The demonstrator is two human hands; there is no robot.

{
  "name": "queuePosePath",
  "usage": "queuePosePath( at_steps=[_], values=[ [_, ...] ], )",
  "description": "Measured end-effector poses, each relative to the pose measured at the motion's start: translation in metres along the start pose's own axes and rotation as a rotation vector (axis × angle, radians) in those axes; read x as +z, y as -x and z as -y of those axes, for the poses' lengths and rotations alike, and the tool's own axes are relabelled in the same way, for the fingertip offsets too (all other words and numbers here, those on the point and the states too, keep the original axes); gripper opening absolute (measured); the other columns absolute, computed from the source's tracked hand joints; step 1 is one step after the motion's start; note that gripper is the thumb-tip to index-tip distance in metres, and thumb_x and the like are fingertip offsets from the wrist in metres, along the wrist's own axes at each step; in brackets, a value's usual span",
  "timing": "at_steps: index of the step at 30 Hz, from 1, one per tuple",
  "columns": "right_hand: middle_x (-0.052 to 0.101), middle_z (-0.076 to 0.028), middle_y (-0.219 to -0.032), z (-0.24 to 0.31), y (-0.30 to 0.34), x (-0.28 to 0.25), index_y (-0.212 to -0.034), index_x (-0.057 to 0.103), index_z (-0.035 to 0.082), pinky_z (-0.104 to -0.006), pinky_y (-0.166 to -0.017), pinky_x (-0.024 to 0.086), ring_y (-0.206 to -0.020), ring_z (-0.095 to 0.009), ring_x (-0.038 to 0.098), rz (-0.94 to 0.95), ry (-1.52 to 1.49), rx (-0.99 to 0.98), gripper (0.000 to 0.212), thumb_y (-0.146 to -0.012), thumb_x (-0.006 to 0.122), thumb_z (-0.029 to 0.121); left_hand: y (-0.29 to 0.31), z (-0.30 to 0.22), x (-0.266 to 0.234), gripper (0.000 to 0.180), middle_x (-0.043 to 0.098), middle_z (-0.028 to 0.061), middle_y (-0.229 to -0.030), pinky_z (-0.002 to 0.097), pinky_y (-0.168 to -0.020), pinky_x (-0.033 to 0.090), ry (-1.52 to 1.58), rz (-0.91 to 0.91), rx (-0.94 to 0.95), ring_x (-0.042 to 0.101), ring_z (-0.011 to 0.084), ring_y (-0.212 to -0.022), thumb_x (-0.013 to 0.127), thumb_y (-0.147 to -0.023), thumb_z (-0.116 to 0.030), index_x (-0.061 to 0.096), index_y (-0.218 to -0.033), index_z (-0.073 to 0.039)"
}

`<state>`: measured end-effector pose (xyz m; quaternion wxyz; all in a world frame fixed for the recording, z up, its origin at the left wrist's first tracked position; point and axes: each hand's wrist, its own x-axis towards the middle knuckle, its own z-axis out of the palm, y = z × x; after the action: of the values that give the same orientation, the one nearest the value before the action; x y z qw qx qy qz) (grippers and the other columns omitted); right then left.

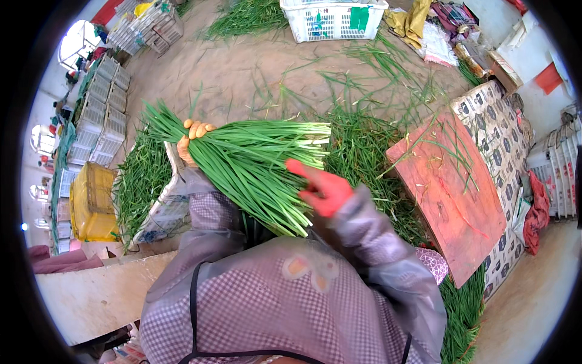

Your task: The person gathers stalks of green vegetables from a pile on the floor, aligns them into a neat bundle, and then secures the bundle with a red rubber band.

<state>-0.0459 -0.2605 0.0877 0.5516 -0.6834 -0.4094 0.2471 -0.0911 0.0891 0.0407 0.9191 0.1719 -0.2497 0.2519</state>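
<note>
Nearest, a bunch of long green leaves (pixel 254 151) lies crosswise, gathered but with no tie visible, its pale ends fanned and uneven. The orange-gloved left hand (pixel 195 138) is closed around it toward the leafy tips; the red-gloved right hand (pixel 327 189), half open, index finger extended, is at the pale ends, contact unclear. Beyond, a loose heap (pixel 357 142) and a leaf-filled crate (pixel 162 217) suggest much remains to gather. Farthest stands a white basket (pixel 333 25).

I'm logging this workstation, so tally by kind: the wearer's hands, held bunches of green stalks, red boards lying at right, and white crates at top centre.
Left hand and right hand: 2
Held bunch of green stalks: 1
Red board: 1
White crate: 1
Total: 5
</note>
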Motion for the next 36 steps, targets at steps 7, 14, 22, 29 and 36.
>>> queuePosePath(
  at_steps=[7,14,22,29,36],
  values=[
    [0.059,-0.023,-0.113,-0.027,0.010,0.022,-0.120,0.054,0.004,-0.0360,-0.093,0.046,-0.105,-0.035,0.058,0.182,0.296,0.038,0.031,-0.091,0.046,0.014,-0.007,0.003,0.011,0.033,0.044,-0.0021,-0.081,0.0352,-0.096,0.034,0.016,0.013,-0.070,0.043,0.0125,-0.080,0.057,-0.079,-0.011,0.047,-0.110,-0.007],
    [0.064,-0.016,-0.109,-0.104,0.081,-0.038,-0.120,0.058,0.005,-0.0324,-0.091,0.047,-0.103,-0.026,0.062,0.007,0.420,0.591,0.037,-0.093,0.047,0.027,-0.006,0.001,0.002,0.033,0.043,-0.0030,-0.079,0.0343,-0.094,0.035,0.040,0.053,-0.052,0.043,0.0118,-0.078,0.057,-0.078,-0.010,0.047,-0.109,-0.007],
    [0.064,-0.009,-0.114,-0.078,-0.029,-0.015,-0.122,0.057,-0.001,-0.0318,-0.097,0.041,-0.105,-0.018,0.058,-0.228,-0.388,0.356,0.047,-0.088,0.064,0.031,-0.011,0.017,0.024,0.029,0.041,-0.0043,-0.077,0.0349,-0.093,0.035,0.046,0.086,-0.073,0.043,0.0113,-0.078,0.056,-0.079,-0.011,0.044,-0.106,-0.010],
    [0.067,-0.009,-0.100,-0.072,-0.032,0.010,-0.109,0.063,0.000,-0.0372,-0.084,0.050,-0.092,-0.021,0.063,-0.413,-1.016,0.373,0.039,-0.074,0.077,0.011,-0.014,0.017,0.040,0.029,0.044,-0.0036,-0.077,0.0343,-0.091,0.035,0.087,0.144,-0.096,0.045,0.0112,-0.075,0.058,-0.076,-0.009,0.044,-0.101,-0.010],
    [0.068,-0.007,-0.102,-0.053,-0.027,0.013,-0.109,0.066,0.003,-0.0315,-0.086,0.048,-0.093,-0.015,0.063,-0.425,-0.947,0.252,0.032,-0.079,0.074,0.010,-0.016,0.019,0.051,0.024,0.050,-0.0044,-0.073,0.0308,-0.084,0.040,0.045,0.184,-0.112,0.052,0.0112,-0.074,0.058,-0.075,-0.007,0.045,-0.094,-0.013]
  ],
)
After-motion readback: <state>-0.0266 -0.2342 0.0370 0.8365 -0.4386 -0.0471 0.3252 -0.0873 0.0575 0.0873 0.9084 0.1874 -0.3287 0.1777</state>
